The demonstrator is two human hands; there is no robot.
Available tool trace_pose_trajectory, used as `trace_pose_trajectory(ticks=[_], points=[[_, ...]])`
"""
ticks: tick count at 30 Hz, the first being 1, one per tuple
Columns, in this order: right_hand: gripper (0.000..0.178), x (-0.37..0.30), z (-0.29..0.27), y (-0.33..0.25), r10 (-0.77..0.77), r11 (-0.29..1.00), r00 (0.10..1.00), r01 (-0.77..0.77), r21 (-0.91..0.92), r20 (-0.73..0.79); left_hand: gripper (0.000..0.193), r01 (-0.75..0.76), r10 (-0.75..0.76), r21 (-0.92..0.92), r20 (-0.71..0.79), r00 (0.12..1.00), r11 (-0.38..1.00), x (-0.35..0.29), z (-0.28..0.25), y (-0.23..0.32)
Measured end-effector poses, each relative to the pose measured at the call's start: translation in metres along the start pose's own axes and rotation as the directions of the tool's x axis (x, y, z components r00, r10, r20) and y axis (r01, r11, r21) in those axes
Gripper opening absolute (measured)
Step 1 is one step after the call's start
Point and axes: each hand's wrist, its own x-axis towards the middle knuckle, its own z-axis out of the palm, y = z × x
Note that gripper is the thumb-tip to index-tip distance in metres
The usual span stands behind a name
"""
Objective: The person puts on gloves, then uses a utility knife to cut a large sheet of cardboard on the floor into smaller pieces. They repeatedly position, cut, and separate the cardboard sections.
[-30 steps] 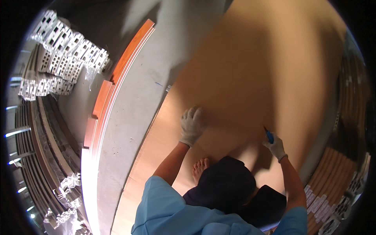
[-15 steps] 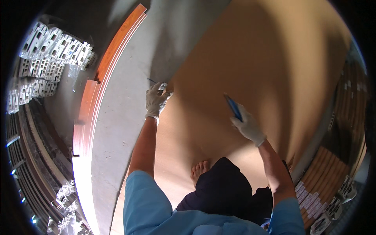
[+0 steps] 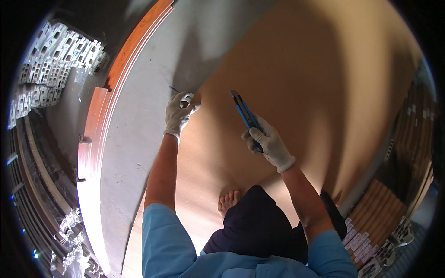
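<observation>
Cutter knife (image 3: pixel 244 112), slim, blue/black, blade (image 3: pixel 233 93) out, mid-frame; R hand (image 3: pixel 271 142) fingers wrap it. L hand (image 3: pixel 177 114), ctr-left: fingers curl at silvery pc. (image 3: pixel 187 98); pinch: can't tell.

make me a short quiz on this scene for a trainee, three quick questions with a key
1. What does the right hand hold?
a) a hammer
b) a blue cutter
c) a paintbrush
2. True or false: the left hand is bare.
3. Fill in: the bare foot rests on the large brown ____.

Key:
1. b
2. False; it wears a pale glove.
3. sheet
</observation>
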Motion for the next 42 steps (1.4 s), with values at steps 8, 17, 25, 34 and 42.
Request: trace_pose_trajectory(ticks=[8, 17, 25, 34, 42], points=[[0.040, 0.012, 0.009, 0.007, -0.299, 0.713, 0.950, 0.158, -0.684, -0.092, 0.051, -0.007, 0.022, -0.123, 0.125, 0.992, 0.992, 0.009, -0.012, -0.007], [0.044, 0.049, 0.041, 0.004, -0.266, 0.062, 0.953, 0.169, -0.984, 0.147, 0.044, 0.022, 0.023, -0.275, 0.160, 0.987, 0.961, 0.008, -0.010, -0.008], [0.048, 0.062, 0.072, -0.011, -0.198, -0.221, 0.967, 0.114, -0.969, 0.159, 0.044, 0.054, -0.005, -0.288, 0.170, 0.985, 0.956, 0.009, -0.015, -0.004], [0.057, 0.009, 0.037, 0.006, -0.140, -0.160, 0.985, 0.082, -0.984, 0.105, 0.040, 0.091, -0.061, -0.198, 0.153, 0.986, 0.976, 0.015, -0.011, -0.006], [0.059, -0.125, -0.071, 0.032, -0.086, -0.200, 0.995, 0.035, -0.979, 0.053, 0.041, 0.072, -0.036, -0.231, 0.154, 0.987, 0.970, 0.018, -0.011, -0.011]])
